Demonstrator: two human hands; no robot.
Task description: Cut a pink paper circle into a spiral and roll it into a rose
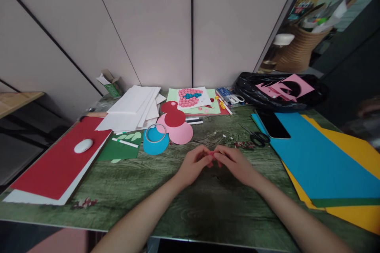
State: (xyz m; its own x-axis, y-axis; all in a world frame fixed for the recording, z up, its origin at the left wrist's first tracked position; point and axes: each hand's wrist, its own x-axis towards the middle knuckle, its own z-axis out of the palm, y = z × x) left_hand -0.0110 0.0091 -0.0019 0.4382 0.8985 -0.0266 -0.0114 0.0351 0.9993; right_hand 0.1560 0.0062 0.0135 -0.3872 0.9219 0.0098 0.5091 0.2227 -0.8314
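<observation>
My left hand [194, 164] and my right hand [233, 162] meet over the middle of the green table [124, 189]. Both pinch a small pink paper piece [211, 153] between their fingertips. Behind them lie pink and red paper circles [175, 124], a blue paper circle with a tape ring [155, 139] on it, and a card with a heart of pink and blue paper balls [191, 97]. Black scissors [259, 138] lie to the right of my hands.
Red paper on white sheets carries a white oval object [83, 146] at the left. A stack of white paper [133, 108] sits behind. Blue and yellow sheets [320, 158] with a phone [272, 124] fill the right. A black bag [279, 91] lies at the back right.
</observation>
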